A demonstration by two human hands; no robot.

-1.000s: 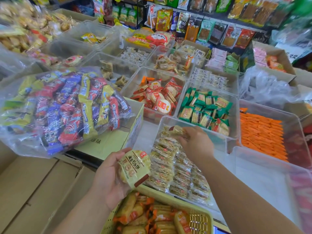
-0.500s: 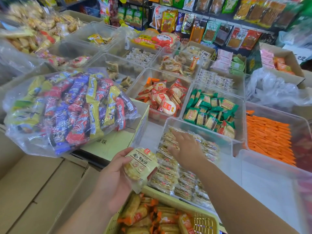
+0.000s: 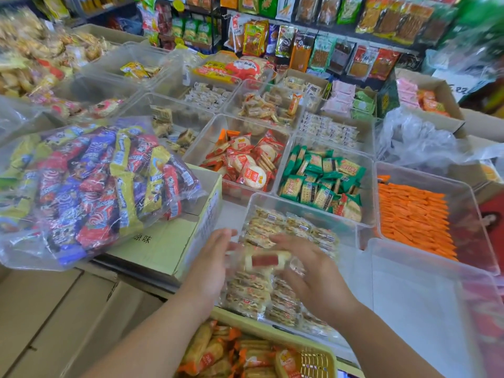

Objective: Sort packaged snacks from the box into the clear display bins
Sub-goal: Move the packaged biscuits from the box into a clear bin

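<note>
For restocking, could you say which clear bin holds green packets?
The middle-row bin between the red packets and orange sticks; only its packets are green.

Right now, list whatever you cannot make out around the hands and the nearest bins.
All in the head view:
- Snack packet between the left hand and right hand: motion blur makes its print unreadable, and which hand grips it is unclear.
- Yellow basket: cut off by the bottom edge.
- Cardboard box: top largely covered by the clear bag of wrapped snacks.
</note>
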